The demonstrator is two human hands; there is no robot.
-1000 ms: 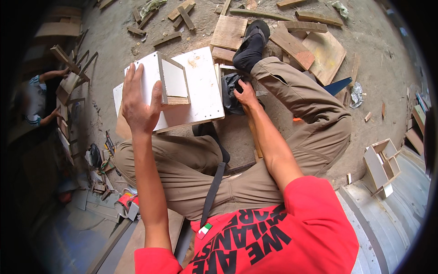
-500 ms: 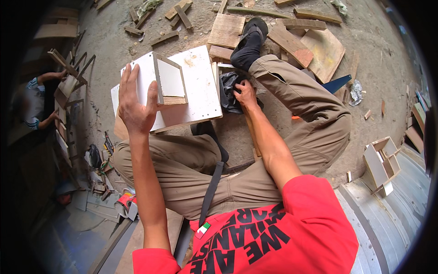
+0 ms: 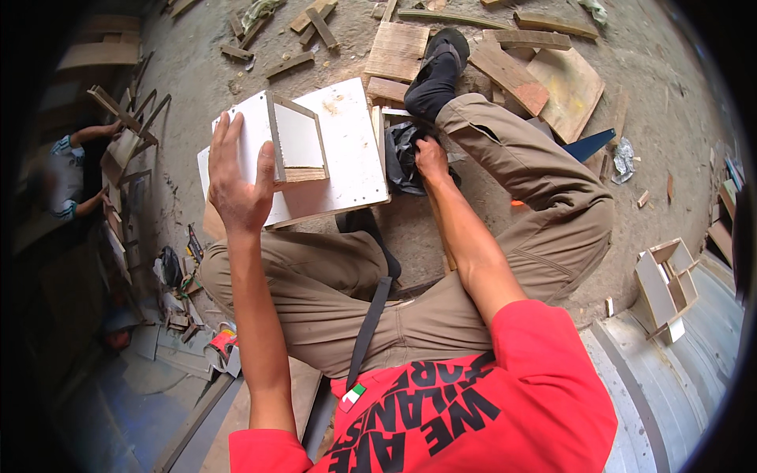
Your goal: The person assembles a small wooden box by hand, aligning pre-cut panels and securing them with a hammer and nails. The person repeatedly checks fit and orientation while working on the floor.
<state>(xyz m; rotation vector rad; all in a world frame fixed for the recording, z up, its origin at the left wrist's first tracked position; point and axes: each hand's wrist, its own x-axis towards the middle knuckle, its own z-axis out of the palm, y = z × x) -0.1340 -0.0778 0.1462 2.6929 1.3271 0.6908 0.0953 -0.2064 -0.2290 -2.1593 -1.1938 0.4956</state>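
My left hand (image 3: 243,177) lies with fingers stretched and thumb apart against a white-faced wooden box frame (image 3: 300,134). This frame stands on a larger white board (image 3: 347,150) with small dark holes or nail heads near its edges. My right hand (image 3: 432,160) reaches into a crumpled black plastic bag (image 3: 404,162) just right of the board. The bag hides its fingertips, so what they touch cannot be seen.
My sandalled foot (image 3: 441,63) rests beyond the bag, near wood offcuts (image 3: 505,75). A blue blade-like piece (image 3: 591,145) lies right of my leg. A small compartmented box (image 3: 666,284) stands at right. Another person (image 3: 71,177) handles a wooden frame at far left.
My right hand has gone deeper into the black bag, and its fingers show less. My left hand stays against the box frame. The whole view has shifted slightly.
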